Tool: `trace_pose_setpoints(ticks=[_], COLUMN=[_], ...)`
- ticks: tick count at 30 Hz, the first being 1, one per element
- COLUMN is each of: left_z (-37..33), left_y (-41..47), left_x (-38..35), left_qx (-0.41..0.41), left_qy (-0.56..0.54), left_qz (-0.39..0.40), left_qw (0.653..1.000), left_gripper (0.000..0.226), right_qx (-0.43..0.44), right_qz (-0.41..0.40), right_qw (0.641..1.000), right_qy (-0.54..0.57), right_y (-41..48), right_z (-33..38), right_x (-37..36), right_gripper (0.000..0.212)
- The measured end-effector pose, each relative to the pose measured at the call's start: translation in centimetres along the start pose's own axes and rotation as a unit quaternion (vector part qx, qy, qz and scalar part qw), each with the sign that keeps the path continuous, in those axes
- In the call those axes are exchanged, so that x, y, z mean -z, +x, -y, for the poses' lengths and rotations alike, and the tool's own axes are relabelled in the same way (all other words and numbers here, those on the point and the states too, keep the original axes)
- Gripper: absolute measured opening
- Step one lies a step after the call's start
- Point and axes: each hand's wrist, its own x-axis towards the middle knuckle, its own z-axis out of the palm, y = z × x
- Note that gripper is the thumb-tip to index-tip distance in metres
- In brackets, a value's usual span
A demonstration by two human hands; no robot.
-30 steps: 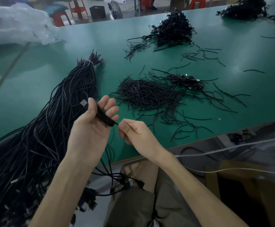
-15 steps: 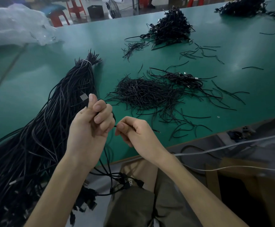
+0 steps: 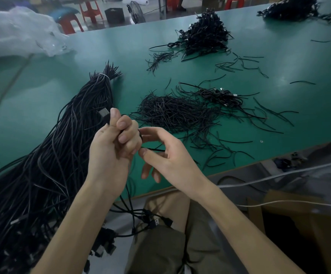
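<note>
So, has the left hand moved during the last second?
Yes, slightly: the left hand rose toward the tied end of the big cable bundle, and its fingers closed round the cable.

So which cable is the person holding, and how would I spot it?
Find the green table, then the big bundle of long black cables on its left side. Just in front, the left hand grips one cable, and its silver plug pokes up above the fingers, while the others lie flat.
</note>
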Motion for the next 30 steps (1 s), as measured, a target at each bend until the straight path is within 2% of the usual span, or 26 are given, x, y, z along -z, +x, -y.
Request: trace_pose_setpoints(ticks=[3,6,10,13,16,18,21,25,28,30], left_z=[0.5,1.4,2.2,2.0,1.1,0.2,-0.4,-0.1,0.3,0.5], left_y=[0.5,0.7,0.7,0.8,1.0,1.2,0.9,0.1,-0.5,-0.8], left_x=[-0.9,-1.8,-2.3,-1.9,-0.5,0.4,0.8,1.1,1.2,1.2], left_qx=[0.002,0.007,0.012,0.012,0.021,0.025,-0.002,-0.089,-0.143,-0.149], left_qy=[0.011,0.013,0.041,0.091,0.131,0.162,0.237,0.318,0.343,0.340], left_qz=[-0.006,0.023,0.101,0.173,0.277,0.313,0.275,0.163,0.031,-0.008], left_qw=[1.000,1.000,0.994,0.981,0.952,0.935,0.932,0.930,0.928,0.928], left_gripper=[0.040,0.039,0.040,0.037,0.025,0.028,0.027,0.020,0.013,0.013], right_qx=[0.002,0.001,-0.001,0.014,0.038,0.044,0.052,0.058,0.072,0.082], right_qz=[-0.002,-0.032,-0.070,-0.062,-0.056,-0.053,-0.078,-0.121,-0.146,-0.130], right_qw=[1.000,0.998,0.991,0.994,0.996,0.996,0.995,0.990,0.978,0.955], right_qy=[-0.021,-0.048,-0.117,-0.084,-0.050,-0.049,-0.039,-0.038,-0.131,-0.253], right_y=[0.0,0.4,0.8,0.4,-0.2,-0.4,-0.3,-0.4,-0.2,0.0], right_z=[0.4,0.7,1.0,1.1,1.0,0.9,0.8,0.7,0.9,1.0], right_x=[0.3,0.8,1.9,3.0,3.0,2.7,2.3,1.7,1.9,2.1], right_gripper=[0.044,0.058,0.043,0.039,0.033,0.034,0.037,0.033,0.036,0.037])
